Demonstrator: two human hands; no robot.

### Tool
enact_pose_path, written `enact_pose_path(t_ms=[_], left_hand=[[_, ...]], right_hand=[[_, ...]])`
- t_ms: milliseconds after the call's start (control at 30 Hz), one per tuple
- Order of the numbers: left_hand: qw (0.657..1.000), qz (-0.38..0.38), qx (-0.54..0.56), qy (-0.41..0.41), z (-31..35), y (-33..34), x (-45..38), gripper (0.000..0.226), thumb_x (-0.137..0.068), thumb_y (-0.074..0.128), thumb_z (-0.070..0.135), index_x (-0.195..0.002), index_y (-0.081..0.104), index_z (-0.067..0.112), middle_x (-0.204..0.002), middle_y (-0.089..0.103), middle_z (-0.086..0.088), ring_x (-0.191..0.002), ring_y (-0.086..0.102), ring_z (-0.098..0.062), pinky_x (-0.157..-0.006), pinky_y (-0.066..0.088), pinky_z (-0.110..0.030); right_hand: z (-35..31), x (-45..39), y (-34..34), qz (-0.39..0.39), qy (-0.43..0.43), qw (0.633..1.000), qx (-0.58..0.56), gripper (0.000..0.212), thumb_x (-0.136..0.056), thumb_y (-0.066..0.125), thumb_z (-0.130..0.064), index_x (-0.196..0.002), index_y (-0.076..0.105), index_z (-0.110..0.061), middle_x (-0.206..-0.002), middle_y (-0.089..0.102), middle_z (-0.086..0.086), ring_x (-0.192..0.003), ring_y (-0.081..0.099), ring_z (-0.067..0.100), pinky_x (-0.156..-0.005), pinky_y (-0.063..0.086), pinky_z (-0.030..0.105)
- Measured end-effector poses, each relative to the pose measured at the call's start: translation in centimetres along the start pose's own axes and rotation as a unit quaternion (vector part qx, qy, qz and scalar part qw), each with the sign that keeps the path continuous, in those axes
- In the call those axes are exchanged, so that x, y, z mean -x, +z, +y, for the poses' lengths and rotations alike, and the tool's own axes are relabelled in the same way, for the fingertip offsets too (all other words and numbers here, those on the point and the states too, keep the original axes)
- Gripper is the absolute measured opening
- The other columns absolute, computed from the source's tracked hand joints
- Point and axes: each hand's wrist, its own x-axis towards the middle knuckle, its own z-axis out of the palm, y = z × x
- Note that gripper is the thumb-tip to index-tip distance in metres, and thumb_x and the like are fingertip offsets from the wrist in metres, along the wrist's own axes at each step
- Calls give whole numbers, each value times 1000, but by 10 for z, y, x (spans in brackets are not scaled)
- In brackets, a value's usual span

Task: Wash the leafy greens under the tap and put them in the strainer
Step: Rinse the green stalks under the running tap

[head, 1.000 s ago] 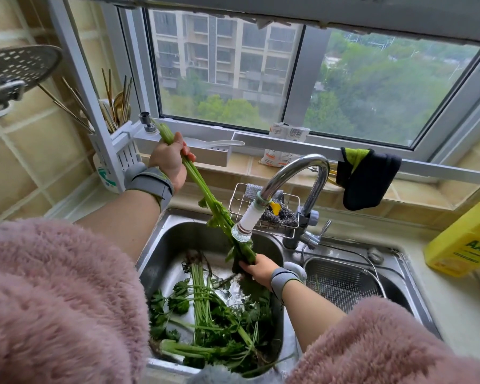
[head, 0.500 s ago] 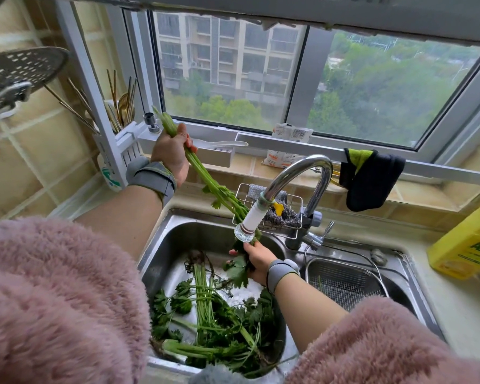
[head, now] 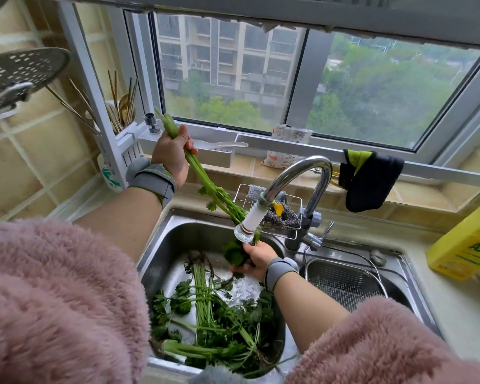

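A long green stalk bunch (head: pixel 211 187) slants from upper left down to the tap's white nozzle (head: pixel 250 224). My left hand (head: pixel 171 151) grips its thick stem end near the window sill. My right hand (head: pixel 257 257) holds its leafy end just under the nozzle, where water runs. More leafy greens (head: pixel 214 325) lie heaped in the left sink basin (head: pixel 183 239). The metal mesh strainer (head: pixel 347 286) sits in the right basin, with only a small green scrap in it.
A wire rack with a scourer (head: pixel 283 214) hangs behind the tap (head: pixel 302 173). A yellow detergent bottle (head: pixel 463 245) lies on the right counter. A dark cloth (head: pixel 372 178) hangs at the window. A chopstick holder (head: pixel 122 139) stands at the left.
My left hand has lifted the stem end a little higher and my right hand has slid up the leafy end, closer under the nozzle.
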Motion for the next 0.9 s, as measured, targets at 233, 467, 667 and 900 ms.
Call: enact_pose_path(t_ms=[233, 467, 667, 900], left_hand=[[1000, -3, -2, 6, -2, -2, 2, 32, -100, 36, 8, -69, 35, 13, -38, 40, 12, -40, 39, -3, -54, 35, -22], [1000, -3, -7, -1, -5, -3, 4, 32, -100, 36, 7, -69, 35, 13, -39, 40, 11, -42, 38, -5, -54, 36, -21], [1000, -2, -4, -3, -6, 0, 5, 31, -100, 36, 7, -70, 35, 13, -39, 39, 11, -41, 38, -5, -53, 37, -20], [1000, 5, -30, -5, -9, -3, 6, 31, -99, 36, 5, -69, 37, 13, -39, 40, 11, -44, 38, -7, -54, 38, -21]], right_hand=[[-3, -1, 2, -11, 48, 998, -35, 26, -97, 46, -17, -123, 47, -13, -125, 53, 18, -112, 53, 43, -88, 42, 68], [-10, 3, 4, 43, -6, 987, -154, 38, -90, 39, 18, -127, 40, 11, -112, 59, 23, -84, 60, 29, -44, 55, 23], [-7, 4, -1, 43, 35, 998, 16, 13, -98, 44, -16, -106, 51, -7, -82, 62, 8, -67, 61, 19, -58, 53, 37], [-7, 4, 3, 53, 20, 998, -23, 17, -101, 32, -5, -91, 47, -2, -80, 54, 15, -44, 59, 19, -30, 38, 16]])
